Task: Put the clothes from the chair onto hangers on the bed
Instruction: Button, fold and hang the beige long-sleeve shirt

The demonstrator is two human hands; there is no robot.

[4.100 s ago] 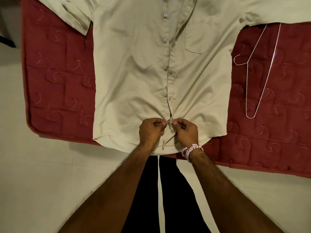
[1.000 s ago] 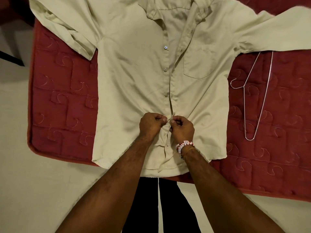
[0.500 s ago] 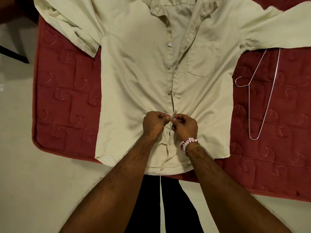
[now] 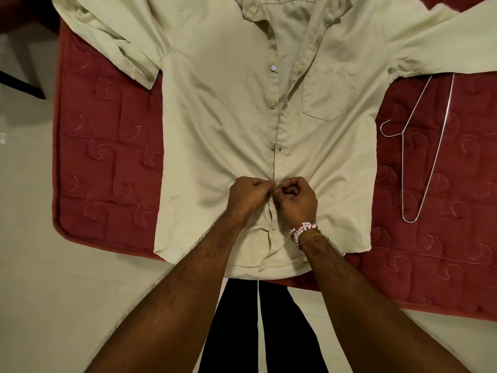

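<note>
Item: pale beige long-sleeved shirt (image 4: 228, 130), spread front-up and flat on the bed (image 4: 107, 157), collar toward the far side, hem at the near edge and slightly overhanging it; sleeves stretched out to either side. Chest pocket (image 4: 330, 98) on the right panel. Front placket open at the collar, with a blue button (image 4: 273, 68) showing near the top. Left hand (image 4: 248, 195): fingers curled, pinching the placket edge low on the shirt front. Right hand (image 4: 295, 200): fingers curled, pinching the facing edge, knuckles nearly touching the left; fabric puckers toward the two grips. Beaded bracelet (image 4: 302, 231), red and white, on the right wrist. Wire hanger (image 4: 402, 170): lying flat on the bed just beside the shirt's right side, its upper end tucked under the sleeve, not touching either hand. Bed cover: red, quilted with swirl stitching. Cream floor (image 4: 53, 292) below; black trousers (image 4: 236, 319) between the forearms.
</note>
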